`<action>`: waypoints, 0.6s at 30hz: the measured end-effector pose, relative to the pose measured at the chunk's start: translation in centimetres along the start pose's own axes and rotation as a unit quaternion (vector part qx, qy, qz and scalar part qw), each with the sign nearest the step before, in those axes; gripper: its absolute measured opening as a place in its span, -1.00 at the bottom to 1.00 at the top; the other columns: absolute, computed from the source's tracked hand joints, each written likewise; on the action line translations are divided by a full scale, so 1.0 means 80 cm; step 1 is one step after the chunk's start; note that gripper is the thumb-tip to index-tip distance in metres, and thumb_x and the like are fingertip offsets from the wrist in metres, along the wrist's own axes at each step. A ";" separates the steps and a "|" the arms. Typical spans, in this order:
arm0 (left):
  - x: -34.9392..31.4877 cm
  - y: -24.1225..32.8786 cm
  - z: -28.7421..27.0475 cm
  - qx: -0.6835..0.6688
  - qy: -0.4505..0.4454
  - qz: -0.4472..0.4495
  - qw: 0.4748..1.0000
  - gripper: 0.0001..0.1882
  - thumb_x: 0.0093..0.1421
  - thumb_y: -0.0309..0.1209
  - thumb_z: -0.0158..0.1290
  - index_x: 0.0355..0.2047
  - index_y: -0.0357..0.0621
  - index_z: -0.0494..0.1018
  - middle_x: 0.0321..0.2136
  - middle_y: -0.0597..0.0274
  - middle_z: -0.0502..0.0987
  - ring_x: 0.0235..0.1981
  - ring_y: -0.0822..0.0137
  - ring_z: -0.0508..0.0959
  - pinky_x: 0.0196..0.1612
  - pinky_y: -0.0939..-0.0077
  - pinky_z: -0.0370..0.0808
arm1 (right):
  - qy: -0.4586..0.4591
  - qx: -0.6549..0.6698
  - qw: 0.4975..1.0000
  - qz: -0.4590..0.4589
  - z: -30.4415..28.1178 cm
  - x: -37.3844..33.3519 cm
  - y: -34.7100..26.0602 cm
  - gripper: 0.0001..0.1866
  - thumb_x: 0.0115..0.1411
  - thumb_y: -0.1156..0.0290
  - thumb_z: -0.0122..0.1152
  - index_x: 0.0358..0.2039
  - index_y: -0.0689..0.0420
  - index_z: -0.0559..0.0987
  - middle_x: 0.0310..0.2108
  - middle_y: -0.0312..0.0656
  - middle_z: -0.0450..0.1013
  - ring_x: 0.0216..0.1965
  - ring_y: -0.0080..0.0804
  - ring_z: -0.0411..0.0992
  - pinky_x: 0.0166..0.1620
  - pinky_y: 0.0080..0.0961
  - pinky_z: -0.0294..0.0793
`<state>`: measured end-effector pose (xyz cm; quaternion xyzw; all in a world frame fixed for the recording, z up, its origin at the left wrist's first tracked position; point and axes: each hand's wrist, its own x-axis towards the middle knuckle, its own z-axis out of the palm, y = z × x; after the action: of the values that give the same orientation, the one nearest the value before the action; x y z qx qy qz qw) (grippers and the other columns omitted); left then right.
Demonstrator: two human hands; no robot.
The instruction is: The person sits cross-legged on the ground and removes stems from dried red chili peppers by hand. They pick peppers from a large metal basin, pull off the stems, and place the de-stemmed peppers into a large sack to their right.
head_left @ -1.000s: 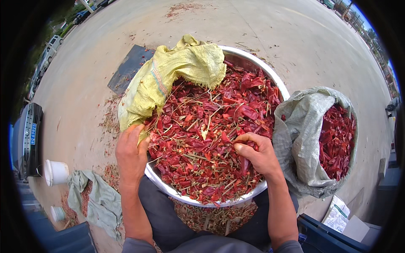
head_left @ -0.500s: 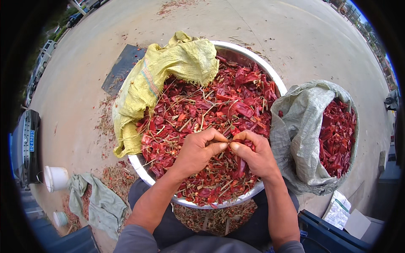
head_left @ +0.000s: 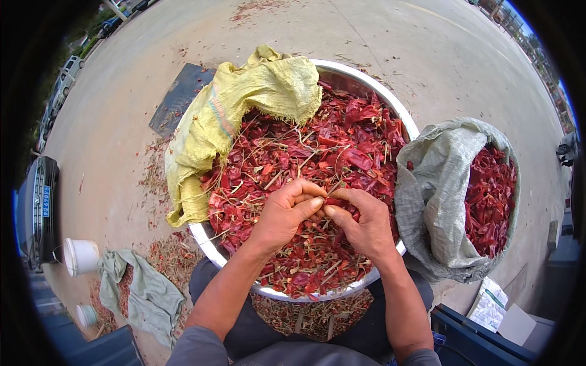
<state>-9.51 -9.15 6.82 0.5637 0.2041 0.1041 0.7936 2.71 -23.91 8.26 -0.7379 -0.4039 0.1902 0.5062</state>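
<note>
A large round metal basin [head_left: 400,110] stands before me, heaped with dried red chili peppers [head_left: 357,158] and bits of stem. Over the middle of the heap, my left hand [head_left: 285,215] and my right hand [head_left: 364,221] meet fingertip to fingertip, both closed in a pinch. A dried chili pepper [head_left: 334,200] shows as a red sliver between them, mostly hidden by the fingers. A thin brown stem sticks up near the fingertips; whether it belongs to that pepper I cannot tell.
A yellow woven sack [head_left: 210,122] drapes over the basin's left rim. At the right stands a pale woven sack [head_left: 436,189] full of red chili pieces. A white bucket [head_left: 81,257], a greenish cloth sack [head_left: 146,299] and scattered debris lie at lower left. Parked cars line the far left.
My right hand has turned and lowered slightly, its fingers now laid more over the left fingertips. The red pepper under my right palm no longer shows there. Both hands stay together.
</note>
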 end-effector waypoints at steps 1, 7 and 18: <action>0.000 0.000 0.000 0.030 -0.001 0.016 0.999 -0.82 0.33 -0.48 0.05 -0.07 -0.23 0.44 -0.32 0.26 0.57 -0.31 0.51 0.57 -0.25 0.60 0.54 | -0.014 -0.016 1.000 -0.006 -0.001 0.000 0.002 -0.72 0.09 0.40 0.42 -0.20 0.20 0.61 -0.36 -0.10 0.55 -0.34 -0.30 0.55 -0.25 -0.43 0.50; -0.002 0.003 0.007 0.096 0.030 0.010 0.995 -0.86 0.32 -0.51 0.02 -0.14 -0.26 0.48 -0.36 0.30 0.56 -0.37 0.55 0.51 -0.28 0.58 0.47 | -0.010 -0.043 0.999 -0.016 0.003 -0.001 0.008 -0.77 0.11 0.43 0.38 -0.22 0.20 0.61 -0.31 -0.09 0.54 -0.29 -0.25 0.54 -0.24 -0.40 0.49; -0.005 0.003 0.013 0.408 0.032 0.198 0.891 -0.84 0.21 -0.51 0.13 -0.20 -0.27 0.53 -0.43 0.09 0.57 -0.41 0.20 0.60 -0.32 0.38 0.51 | -0.049 -0.034 0.998 0.028 0.002 -0.002 0.005 -0.78 0.15 0.42 0.30 -0.21 0.23 0.60 -0.34 -0.07 0.58 -0.30 -0.22 0.58 -0.20 -0.37 0.52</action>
<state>-9.38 -10.14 7.43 0.8631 0.1379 0.1843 0.4496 2.66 -23.97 7.79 -0.7558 -0.4135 0.2263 0.4546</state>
